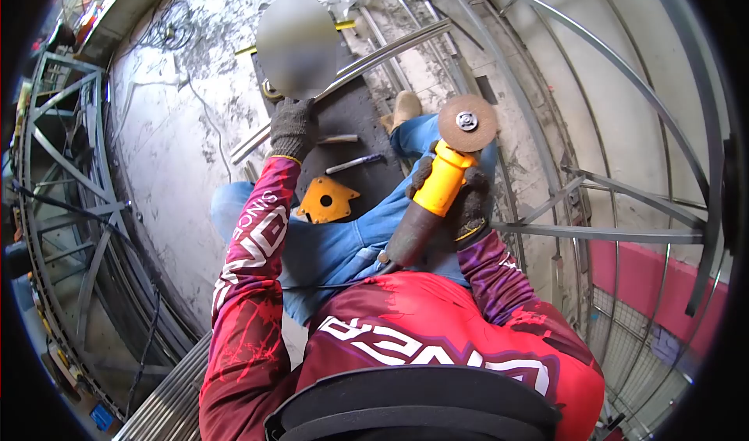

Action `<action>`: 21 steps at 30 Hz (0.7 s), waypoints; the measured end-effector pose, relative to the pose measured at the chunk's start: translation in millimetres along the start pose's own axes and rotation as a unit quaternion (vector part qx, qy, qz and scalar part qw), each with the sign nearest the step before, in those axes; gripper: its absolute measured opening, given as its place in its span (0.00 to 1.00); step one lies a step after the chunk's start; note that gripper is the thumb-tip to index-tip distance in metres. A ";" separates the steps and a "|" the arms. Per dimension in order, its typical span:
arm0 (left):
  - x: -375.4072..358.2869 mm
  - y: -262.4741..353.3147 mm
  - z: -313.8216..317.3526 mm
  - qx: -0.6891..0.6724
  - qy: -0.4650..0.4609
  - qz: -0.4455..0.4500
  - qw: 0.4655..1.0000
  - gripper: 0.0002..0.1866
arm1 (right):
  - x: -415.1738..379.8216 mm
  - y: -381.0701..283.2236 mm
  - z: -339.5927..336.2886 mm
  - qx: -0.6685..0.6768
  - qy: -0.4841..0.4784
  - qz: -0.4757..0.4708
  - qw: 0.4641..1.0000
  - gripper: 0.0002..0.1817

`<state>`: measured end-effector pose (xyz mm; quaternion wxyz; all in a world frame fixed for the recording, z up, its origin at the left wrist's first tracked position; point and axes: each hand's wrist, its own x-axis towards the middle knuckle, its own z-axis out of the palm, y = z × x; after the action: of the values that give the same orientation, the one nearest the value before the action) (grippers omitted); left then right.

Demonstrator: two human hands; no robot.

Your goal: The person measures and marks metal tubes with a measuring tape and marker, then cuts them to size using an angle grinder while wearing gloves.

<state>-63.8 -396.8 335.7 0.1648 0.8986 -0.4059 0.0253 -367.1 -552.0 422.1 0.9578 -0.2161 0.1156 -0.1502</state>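
orange plastic at the front and a dark casing behind, the grinder (441, 182) stands on a slant right of centre, over the blue trousers (335, 246), its disc end towards the top of the frame. it looks fairly heavy, rigid and front-loaded by its metal head; the smooth body could slide a little in a knitted glove, so the sound hold is around the barrel, well behind the disc. the right hand (473, 199) has it there, gloved fingers curled round the body, tips showing on its left side. the brown disc (452, 134) looks thin, hard and brittle, no place to grip; no guard shows around it. the cord (328, 287) leaves the rear end and should bend easily.

beyond, left of centre, an orange plate with holes (321, 201) and a pen-like marker (355, 163) lie near each other. the gloved left hand (294, 133) is over the long metal bars (390, 53), which look stiff and probably slick; its fingers seem bent, but whether they pinch anything i cannot tell.

a grey blurred patch (296, 43) hides whatever is past those fingertips. the right palm is behind the grinder, its switch can't be made out, and the black rim of the view cuts off the frames at both sides.
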 end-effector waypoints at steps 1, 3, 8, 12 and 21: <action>4.4 -4.3 8.9 0.022 0.004 0.000 1.000 0.09 | -1.3 -2.6 2.7 -0.028 0.013 -0.001 1.000 0.44; 17.8 -15.3 30.7 0.061 -0.013 0.016 0.998 0.09 | -2.3 -0.6 -7.3 0.002 0.012 0.007 1.000 0.44; 37.6 -5.1 37.7 0.111 -0.077 -0.021 0.991 0.11 | -11.6 1.2 -23.1 0.038 0.050 -0.006 0.998 0.40; 37.8 -9.5 35.7 0.112 -0.104 -0.028 0.988 0.10 | -15.3 2.4 -25.5 0.055 0.030 -0.002 0.998 0.40; 23.3 -22.5 20.4 0.099 -0.123 -0.037 0.987 0.11 | -21.1 -9.9 -15.8 0.009 -0.033 -0.081 0.996 0.40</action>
<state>-33.4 -406.3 314.4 0.0247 0.9212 -0.3849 -0.0514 -393.6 -559.4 415.9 0.9476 -0.2214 0.0645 -0.2211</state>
